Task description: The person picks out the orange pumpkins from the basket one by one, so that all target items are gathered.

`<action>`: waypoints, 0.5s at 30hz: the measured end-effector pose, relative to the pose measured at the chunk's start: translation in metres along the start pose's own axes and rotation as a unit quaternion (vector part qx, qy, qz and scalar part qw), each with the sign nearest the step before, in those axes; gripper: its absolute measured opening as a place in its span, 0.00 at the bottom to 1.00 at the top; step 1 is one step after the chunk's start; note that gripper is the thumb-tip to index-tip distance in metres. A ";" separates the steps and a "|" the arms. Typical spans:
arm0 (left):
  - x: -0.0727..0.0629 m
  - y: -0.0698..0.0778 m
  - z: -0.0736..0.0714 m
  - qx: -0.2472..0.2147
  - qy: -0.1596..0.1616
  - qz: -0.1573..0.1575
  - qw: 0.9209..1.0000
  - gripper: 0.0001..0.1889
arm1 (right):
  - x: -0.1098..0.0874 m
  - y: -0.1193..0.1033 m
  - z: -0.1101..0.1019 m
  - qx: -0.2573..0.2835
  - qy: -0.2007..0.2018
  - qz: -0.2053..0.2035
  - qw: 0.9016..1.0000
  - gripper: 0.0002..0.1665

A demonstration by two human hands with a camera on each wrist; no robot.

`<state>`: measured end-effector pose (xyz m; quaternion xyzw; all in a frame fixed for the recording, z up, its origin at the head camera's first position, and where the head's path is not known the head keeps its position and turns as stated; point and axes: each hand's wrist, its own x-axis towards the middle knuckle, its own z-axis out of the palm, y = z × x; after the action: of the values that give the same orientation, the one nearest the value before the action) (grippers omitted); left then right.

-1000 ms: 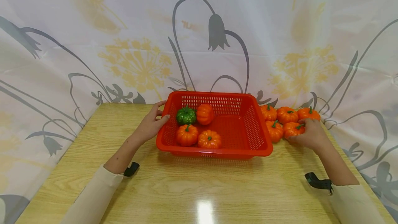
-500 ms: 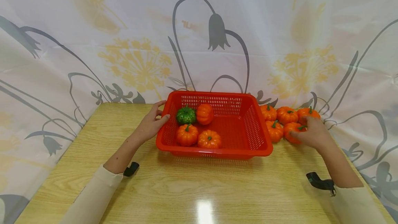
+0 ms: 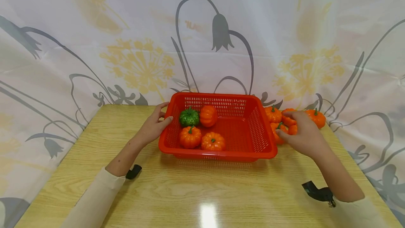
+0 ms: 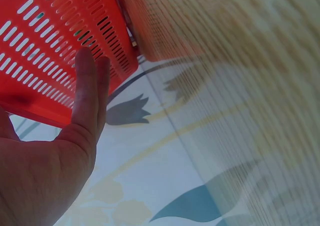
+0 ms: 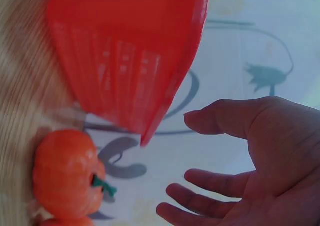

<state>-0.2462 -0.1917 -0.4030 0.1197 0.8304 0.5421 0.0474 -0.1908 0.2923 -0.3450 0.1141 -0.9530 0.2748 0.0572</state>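
Observation:
My left hand (image 3: 154, 124) holds the left rim of a red plastic basket (image 3: 218, 155), thumb over the edge. Along the slotted outer wall, its straight fingers (image 4: 86, 93) show in the left wrist view. A green pumpkin (image 3: 189, 117) and three orange ones sit in the basket's left half; one orange pumpkin (image 3: 208, 116) lies on its side. My right hand (image 3: 305, 136) hovers right of the basket, thumb and fingers spread with nothing between them. It partly hides the group of small orange pumpkins on the table, including a front one (image 3: 293, 130).
The wooden table (image 3: 177, 193) ends against a floral-print cloth (image 3: 202, 45) at the back. In the right wrist view, an orange pumpkin (image 5: 67, 173) with a green stem stands close to the basket's end. Another pumpkin (image 3: 316, 118) is at the far right.
My right hand has come away from the front right pumpkin and moved left toward the basket, its fingers spreading. The left hand and basket have stayed put.

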 end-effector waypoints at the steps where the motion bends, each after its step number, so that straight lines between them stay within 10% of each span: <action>1: 0.000 0.000 0.000 0.000 0.000 0.000 1.000 0.37 | -0.001 -0.005 0.001 0.003 0.003 -0.007 1.000 0.40; 15: 0.000 -0.001 0.000 0.001 -0.001 0.001 1.000 0.37 | -0.006 -0.053 0.028 0.013 -0.010 -0.098 0.995 0.35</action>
<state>-0.2467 -0.1917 -0.4036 0.1207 0.8309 0.5410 0.0475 -0.1737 0.2349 -0.3428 0.2106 -0.9341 0.2788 0.0729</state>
